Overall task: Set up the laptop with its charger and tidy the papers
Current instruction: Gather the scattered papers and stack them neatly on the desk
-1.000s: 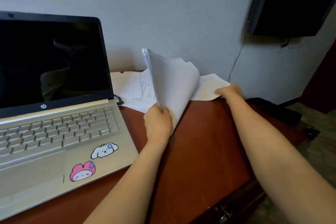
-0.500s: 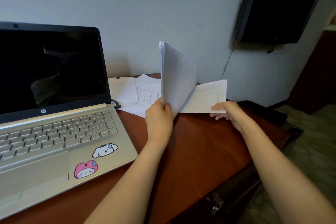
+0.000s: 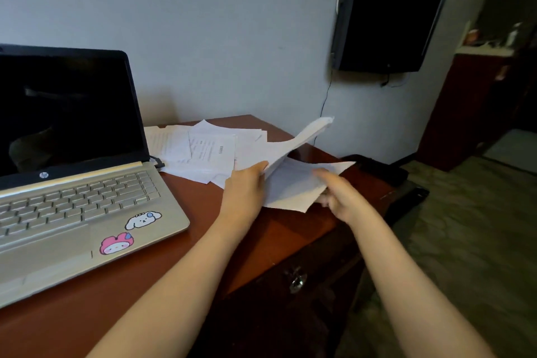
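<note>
Since the earlier frame the sheaf [image 3: 293, 144] has swung from upright to a low slant, its free end pointing to 1 o'clock, and the loose sheet [image 3: 293, 186] has been drawn nearer. The left hand [image 3: 247, 186] grips the sheaf's near corner, fingers curled. The right hand [image 3: 341, 197], blurred, appears to pinch the sheet's near edge at 3 o'clock of the left. Scattered papers [image 3: 203, 148] lie on the worktop [image 3: 290, 229] at 2 o'clock of the laptop [image 3: 72, 197]. Paper is judged light, limp and apt to slide or crease; hold it near an edge, squaring the stack before release.
</note>
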